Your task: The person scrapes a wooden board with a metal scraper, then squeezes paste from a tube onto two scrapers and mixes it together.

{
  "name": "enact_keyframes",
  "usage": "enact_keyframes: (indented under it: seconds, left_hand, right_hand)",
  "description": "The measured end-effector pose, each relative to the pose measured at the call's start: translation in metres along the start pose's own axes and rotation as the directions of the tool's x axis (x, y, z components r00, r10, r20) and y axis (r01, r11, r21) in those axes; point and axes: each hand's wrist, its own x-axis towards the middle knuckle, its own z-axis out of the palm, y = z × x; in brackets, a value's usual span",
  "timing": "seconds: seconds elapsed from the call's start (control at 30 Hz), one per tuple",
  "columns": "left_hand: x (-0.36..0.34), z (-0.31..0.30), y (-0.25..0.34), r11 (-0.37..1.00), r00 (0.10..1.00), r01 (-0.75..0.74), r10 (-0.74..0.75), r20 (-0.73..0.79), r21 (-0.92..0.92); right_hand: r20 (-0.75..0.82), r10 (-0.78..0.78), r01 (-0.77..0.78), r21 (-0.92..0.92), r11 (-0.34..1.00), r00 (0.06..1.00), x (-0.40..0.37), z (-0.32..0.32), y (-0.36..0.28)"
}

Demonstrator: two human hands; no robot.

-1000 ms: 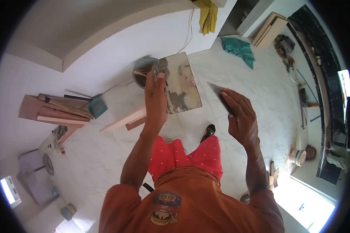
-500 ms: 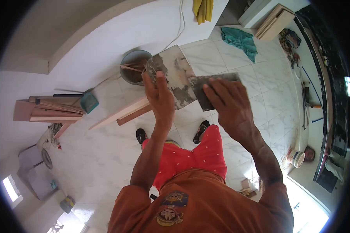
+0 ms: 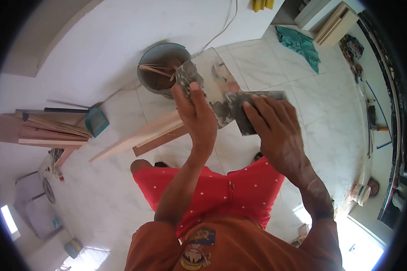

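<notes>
Board, flat and rectangular, pale and smeared with grey putty (image 3: pixel 210 74): it is held up in the air at chest height, above a white marble-tiled floor (image 3: pixel 267 67) and just in front of a round grey bucket (image 3: pixel 160 55) with thin wooden sticks in it.

A stack of brown wooden panels (image 3: pixel 40 131) lies at the far left. Two long pale planks (image 3: pixel 135 137) lie slanted on the floor below the board. A crumpled teal cloth (image 3: pixel 300 45) lies well apart at the upper right, and a teal dustpan (image 3: pixel 96 122) sits near the stack.

The left hand (image 3: pixel 199 119) is clamped on the board's near corner, with the thumb across the top face and the fingers hidden beneath. The right hand (image 3: pixel 276 131) grips a dark flat metal blade (image 3: pixel 242 108). Its fingers are spread along the upper side, and the blade's edge lies against the board's lower right part. A small white tub (image 3: pixel 361 193) stands far right.

The board looks stiff and light enough for one hand. Wet putty would make its face slick, so the bare near edge seems the safest place to hold it, thumb on top. The blade looks thin and springy and is probably best gripped well back from its working edge.
</notes>
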Motion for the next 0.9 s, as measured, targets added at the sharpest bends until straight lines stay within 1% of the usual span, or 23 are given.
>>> enact_keyframes:
  seconds: [0.07,0.1,0.17,0.2,0.27,0.37,0.47,0.5,0.57,0.6,0.63,0.73,0.77,0.87,0.9]
  left_hand:
    - [-0.008,-0.013,-0.024,0.999,0.999,-0.021,0.019,-0.032,-0.038]
    - [-0.012,-0.019,-0.032,0.999,0.998,-0.045,0.044,-0.045,-0.027]
    - [-0.014,-0.027,-0.041,0.994,0.992,-0.112,0.111,-0.066,-0.012]
    - [-0.013,-0.032,-0.043,0.993,0.992,-0.112,0.109,-0.069,-0.043]
    - [-0.02,-0.05,-0.052,0.99,0.993,-0.096,0.088,-0.077,-0.103]
    - [-0.035,-0.065,-0.037,0.991,0.995,-0.072,0.062,-0.083,-0.117]
    - [-0.047,-0.084,-0.032,0.986,0.985,-0.15,0.142,-0.103,-0.075]
    - [-0.055,-0.091,-0.029,0.988,0.986,-0.135,0.127,-0.105,-0.073]
    - [-0.068,-0.096,-0.018,0.992,0.99,-0.107,0.099,-0.097,-0.074]
    - [-0.072,-0.098,-0.016,0.989,0.987,-0.128,0.119,-0.108,-0.079]
    - [-0.075,-0.102,-0.019,0.985,0.982,-0.153,0.142,-0.126,-0.085]
    - [-0.091,-0.108,-0.01,0.97,0.967,-0.22,0.203,-0.153,-0.107]
    - [-0.095,-0.107,-0.005,0.962,0.962,-0.247,0.228,-0.149,-0.121]
    - [-0.101,-0.107,-0.001,0.953,0.952,-0.268,0.24,-0.189,-0.138]
    - [-0.105,-0.107,0.001,0.949,0.953,-0.27,0.24,-0.183,-0.162]
  right_hand:
    - [-0.085,0.016,-0.019,-0.031,0.999,0.996,0.0,0.023,-0.009]
    - [-0.124,0.028,-0.034,-0.048,0.998,0.992,-0.003,0.03,-0.015]
    - [-0.088,0.01,-0.014,-0.045,0.999,0.996,-0.016,0.052,-0.029]
    - [-0.08,-0.005,0.001,-0.048,0.999,0.997,-0.017,0.058,-0.035]
    - [-0.125,-0.017,0.007,-0.087,0.996,0.992,-0.02,0.059,-0.048]
    - [-0.156,-0.012,-0.005,-0.107,0.994,0.988,-0.026,0.052,-0.068]
    - [-0.171,-0.074,0.057,-0.103,0.993,0.982,-0.036,0.045,-0.089]
    - [-0.218,-0.061,0.033,-0.126,0.991,0.974,-0.038,0.043,-0.094]
    - [-0.172,-0.058,0.045,-0.079,0.996,0.983,-0.051,0.046,-0.109]
    - [-0.168,-0.071,0.059,-0.07,0.996,0.983,-0.054,0.045,-0.112]
    - [-0.188,-0.133,0.113,-0.117,0.987,0.973,-0.059,0.041,-0.116]
    - [-0.27,-0.118,0.078,-0.154,0.985,0.956,-0.064,0.024,-0.123]
    - [-0.233,-0.103,0.063,-0.173,0.983,0.967,-0.066,0.022,-0.127]
    - [-0.235,-0.196,0.16,-0.162,0.974,0.952,-0.081,0.02,-0.133]
    - [-0.267,-0.18,0.145,-0.148,0.978,0.947,-0.083,0.011,-0.135]
